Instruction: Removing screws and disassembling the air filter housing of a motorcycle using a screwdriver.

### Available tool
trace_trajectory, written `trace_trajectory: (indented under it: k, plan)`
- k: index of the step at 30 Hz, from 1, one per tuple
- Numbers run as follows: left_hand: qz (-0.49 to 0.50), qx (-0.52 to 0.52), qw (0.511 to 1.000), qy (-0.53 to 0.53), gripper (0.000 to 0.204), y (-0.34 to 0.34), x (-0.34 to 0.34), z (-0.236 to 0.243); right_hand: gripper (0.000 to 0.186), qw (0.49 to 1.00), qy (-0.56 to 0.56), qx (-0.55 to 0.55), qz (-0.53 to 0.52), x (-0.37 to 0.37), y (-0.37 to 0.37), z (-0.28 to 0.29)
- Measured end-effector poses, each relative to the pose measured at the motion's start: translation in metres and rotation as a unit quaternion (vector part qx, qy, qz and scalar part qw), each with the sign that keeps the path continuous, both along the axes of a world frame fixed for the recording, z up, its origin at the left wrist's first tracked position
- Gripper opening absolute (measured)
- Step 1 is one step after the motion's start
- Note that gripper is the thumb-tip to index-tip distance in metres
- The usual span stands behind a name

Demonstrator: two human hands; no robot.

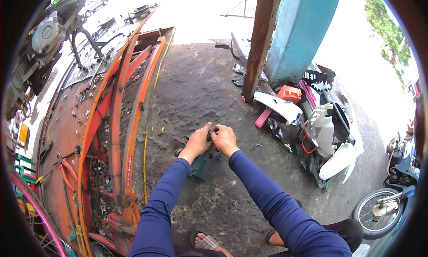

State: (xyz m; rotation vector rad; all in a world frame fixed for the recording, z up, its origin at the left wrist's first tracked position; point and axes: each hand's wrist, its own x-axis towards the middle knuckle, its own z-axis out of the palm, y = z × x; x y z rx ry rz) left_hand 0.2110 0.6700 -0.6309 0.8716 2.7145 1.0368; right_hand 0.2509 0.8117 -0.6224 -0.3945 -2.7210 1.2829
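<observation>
Side by side in front of me, my left hand [198,142] and my right hand [225,140] are both closed on a small dark part [209,136]. The fingertips nearly meet around it and hide most of its shape, so I cannot tell its kind. Below the wrists, low over the floor, stands a dark green metal block [199,168] that resembles a vise, partly covered by my left forearm. Small loose pieces [256,146] lie on the ground to the right of my right hand.
An orange motorcycle lift frame [133,119] runs along the left, with scattered bolts and tools. A yellow hose [147,154] lies beside it. Wooden post [263,43] and blue pillar [298,38] rise ahead. White fairings [341,163] are piled right, near a motorcycle wheel [379,212].
</observation>
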Motion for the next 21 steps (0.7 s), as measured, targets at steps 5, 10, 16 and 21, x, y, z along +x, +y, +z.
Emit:
trace_trajectory:
  k: [5, 10, 16, 21]
  plan:
    - [0.003, -0.028, 0.999, 0.016, 0.071, 0.001, 0.005, -0.003, 0.021, 0.999, -0.034, 0.022, 0.019, 0.003, 0.005, -0.001]
    - [0.008, -0.029, 0.999, 0.017, 0.066, 0.004, 0.005, -0.011, 0.026, 0.998, 0.016, 0.031, 0.057, -0.002, 0.014, -0.019]
    - [0.013, -0.03, 0.999, 0.028, 0.06, 0.002, 0.012, -0.009, 0.027, 0.997, -0.059, -0.055, 0.017, 0.002, 0.012, -0.013]
    - [0.004, -0.019, 0.997, 0.068, 0.059, 0.005, 0.012, -0.016, 0.032, 0.997, -0.007, -0.01, 0.075, 0.0, 0.014, -0.011]
